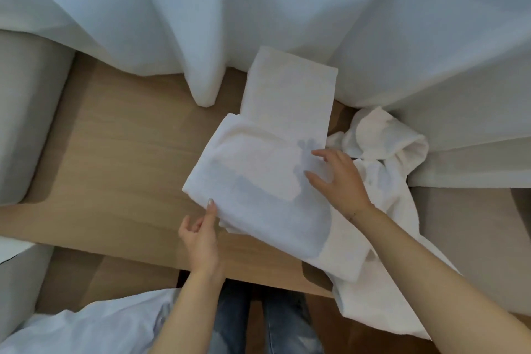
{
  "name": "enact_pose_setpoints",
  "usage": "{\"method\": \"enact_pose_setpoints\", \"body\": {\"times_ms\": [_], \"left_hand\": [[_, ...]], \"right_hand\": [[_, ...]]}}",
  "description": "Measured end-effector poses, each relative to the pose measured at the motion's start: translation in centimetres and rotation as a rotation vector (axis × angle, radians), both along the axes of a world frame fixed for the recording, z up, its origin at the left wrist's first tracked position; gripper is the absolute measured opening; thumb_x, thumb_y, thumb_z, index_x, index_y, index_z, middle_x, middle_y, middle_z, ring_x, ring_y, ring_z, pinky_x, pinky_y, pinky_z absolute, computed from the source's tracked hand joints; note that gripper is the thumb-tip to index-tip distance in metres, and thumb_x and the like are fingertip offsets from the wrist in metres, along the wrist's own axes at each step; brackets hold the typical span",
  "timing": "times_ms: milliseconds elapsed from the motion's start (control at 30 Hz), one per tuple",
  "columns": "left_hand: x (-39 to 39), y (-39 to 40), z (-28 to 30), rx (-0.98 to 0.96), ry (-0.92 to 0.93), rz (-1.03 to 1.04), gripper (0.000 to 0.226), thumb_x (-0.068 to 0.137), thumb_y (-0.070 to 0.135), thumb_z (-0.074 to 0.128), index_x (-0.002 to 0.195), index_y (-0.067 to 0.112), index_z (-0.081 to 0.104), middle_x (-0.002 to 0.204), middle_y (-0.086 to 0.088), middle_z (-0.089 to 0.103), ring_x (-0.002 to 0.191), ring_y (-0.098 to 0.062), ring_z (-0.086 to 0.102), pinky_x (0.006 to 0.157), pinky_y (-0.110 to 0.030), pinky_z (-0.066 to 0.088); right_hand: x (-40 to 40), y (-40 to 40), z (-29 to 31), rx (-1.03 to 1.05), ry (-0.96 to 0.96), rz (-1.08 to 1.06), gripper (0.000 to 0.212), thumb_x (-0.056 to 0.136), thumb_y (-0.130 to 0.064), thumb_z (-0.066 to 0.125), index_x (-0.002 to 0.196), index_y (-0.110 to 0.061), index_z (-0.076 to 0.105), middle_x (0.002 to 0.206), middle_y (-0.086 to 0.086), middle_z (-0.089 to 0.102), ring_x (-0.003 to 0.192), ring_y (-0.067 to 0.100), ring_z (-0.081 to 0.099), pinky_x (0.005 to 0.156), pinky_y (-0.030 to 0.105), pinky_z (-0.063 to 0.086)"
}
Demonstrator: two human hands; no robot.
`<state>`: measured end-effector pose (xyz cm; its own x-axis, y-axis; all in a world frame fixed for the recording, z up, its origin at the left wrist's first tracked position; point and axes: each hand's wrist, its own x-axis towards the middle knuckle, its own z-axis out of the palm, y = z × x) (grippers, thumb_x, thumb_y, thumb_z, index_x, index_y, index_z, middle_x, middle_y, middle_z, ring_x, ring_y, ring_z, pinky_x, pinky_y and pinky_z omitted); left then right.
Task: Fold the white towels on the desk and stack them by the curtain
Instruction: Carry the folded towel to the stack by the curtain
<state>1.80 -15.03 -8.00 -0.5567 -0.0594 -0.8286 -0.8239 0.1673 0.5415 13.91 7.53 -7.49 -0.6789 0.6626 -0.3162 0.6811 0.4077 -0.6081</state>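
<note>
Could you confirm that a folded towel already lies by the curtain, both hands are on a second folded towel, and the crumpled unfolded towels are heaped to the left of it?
Not quite: the head view shows the crumpled unfolded towels heaped to the right of the second folded towel. The rest holds: a folded towel lies by the curtain, with left hand and right hand on the second.

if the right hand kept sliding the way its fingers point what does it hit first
The right hand points up-left across the folded towel it touches; past that towel's edge probably bare desk, though height is unclear.
</note>
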Motion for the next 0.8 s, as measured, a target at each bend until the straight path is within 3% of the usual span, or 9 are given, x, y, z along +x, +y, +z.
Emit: {"method": "enact_pose_setpoints", "body": {"times_ms": [67, 133, 233, 300, 433, 567, 733, 800], "left_hand": [[1.1, 0.3, -0.3, 0.079, -0.063, 0.048, 0.064, 0.088, 0.038, 0.070, 0.140, 0.010, 0.046, 0.123, 0.001, 0.062, 0.114, -0.014, 0.059, 0.103, -0.033, 0.044], [1.4, 0.8, -0.3, 0.106, -0.056, 0.033, 0.038, 0.090, 0.039, 0.067, 0.118, 0.014, 0.064, 0.114, 0.002, 0.069, 0.109, -0.015, 0.063, 0.094, -0.029, 0.048], [1.3, 2.0, -0.3, 0.073, 0.010, 0.035, 0.020, 0.094, 0.036, 0.062, 0.098, 0.017, 0.065, 0.102, 0.003, 0.069, 0.099, -0.015, 0.063, 0.081, -0.027, 0.049], [1.6, 2.7, -0.1, 0.030, 0.095, 0.022, 0.019, 0.097, 0.034, 0.058, 0.100, 0.016, 0.062, 0.101, 0.003, 0.067, 0.095, -0.013, 0.063, 0.073, -0.024, 0.048], [2.8, 3.6, 1.2, -0.023, 0.315, -0.050, 0.017, 0.100, 0.033, 0.051, 0.109, 0.019, 0.051, 0.105, 0.002, 0.062, 0.087, -0.003, 0.063, 0.068, -0.016, 0.047], [3.3, 4.1, 3.4, 0.038, 0.418, -0.110, 0.008, 0.099, 0.033, 0.050, 0.103, 0.028, 0.047, 0.104, 0.002, 0.063, 0.081, 0.005, 0.064, 0.064, -0.012, 0.050], [1.6, 5.8, 8.7, 0.137, 0.572, -0.201, 0.016, 0.095, 0.033, 0.052, 0.109, 0.027, 0.048, 0.099, 0.007, 0.065, 0.083, 0.005, 0.065, 0.065, -0.013, 0.051], [-0.5, 7.1, 10.7, 0.195, 0.606, -0.245, 0.024, 0.093, 0.037, 0.053, 0.113, 0.025, 0.049, 0.098, 0.009, 0.067, 0.083, 0.002, 0.066, 0.065, -0.016, 0.053]], "right_hand": [[-2.1, 1.7, -0.4, -0.063, -0.087, 0.050, 0.043, 0.084, -0.044, 0.069, 0.117, -0.017, 0.060, 0.111, -0.002, 0.058, 0.104, 0.014, 0.052, 0.090, 0.027, 0.043], [-3.4, 2.9, -0.9, -0.194, -0.189, 0.059, 0.047, 0.079, -0.055, 0.070, 0.110, -0.020, 0.061, 0.104, -0.004, 0.060, 0.096, 0.013, 0.056, 0.085, 0.029, 0.047], [-4.6, 3.9, -1.3, -0.402, -0.244, 0.019, 0.055, 0.073, -0.059, 0.074, 0.105, -0.017, 0.060, 0.102, 0.002, 0.065, 0.094, 0.017, 0.061, 0.082, 0.033, 0.049], [-5.1, 4.3, -1.2, -0.448, -0.267, 0.104, 0.052, 0.076, -0.057, 0.072, 0.104, -0.014, 0.066, 0.101, 0.005, 0.069, 0.094, 0.021, 0.065, 0.084, 0.036, 0.051], [-4.7, 3.6, -0.3, -0.517, -0.220, 0.197, 0.032, 0.092, -0.045, 0.060, 0.112, -0.022, 0.066, 0.110, -0.005, 0.068, 0.101, 0.014, 0.063, 0.091, 0.030, 0.051], [-3.0, 2.8, 1.8, -0.664, -0.139, 0.089, 0.025, 0.096, -0.037, 0.056, 0.113, -0.021, 0.065, 0.106, -0.004, 0.071, 0.097, 0.015, 0.068, 0.086, 0.028, 0.055], [-0.1, 2.7, 7.0, -0.792, 0.038, -0.076, 0.026, 0.097, -0.036, 0.053, 0.118, -0.024, 0.063, 0.104, -0.004, 0.074, 0.091, 0.015, 0.071, 0.076, 0.025, 0.058], [0.6, 2.5, 8.6, -0.897, 0.109, -0.180, 0.027, 0.096, -0.037, 0.054, 0.119, -0.025, 0.062, 0.106, -0.002, 0.074, 0.094, 0.019, 0.071, 0.081, 0.032, 0.058]]}}
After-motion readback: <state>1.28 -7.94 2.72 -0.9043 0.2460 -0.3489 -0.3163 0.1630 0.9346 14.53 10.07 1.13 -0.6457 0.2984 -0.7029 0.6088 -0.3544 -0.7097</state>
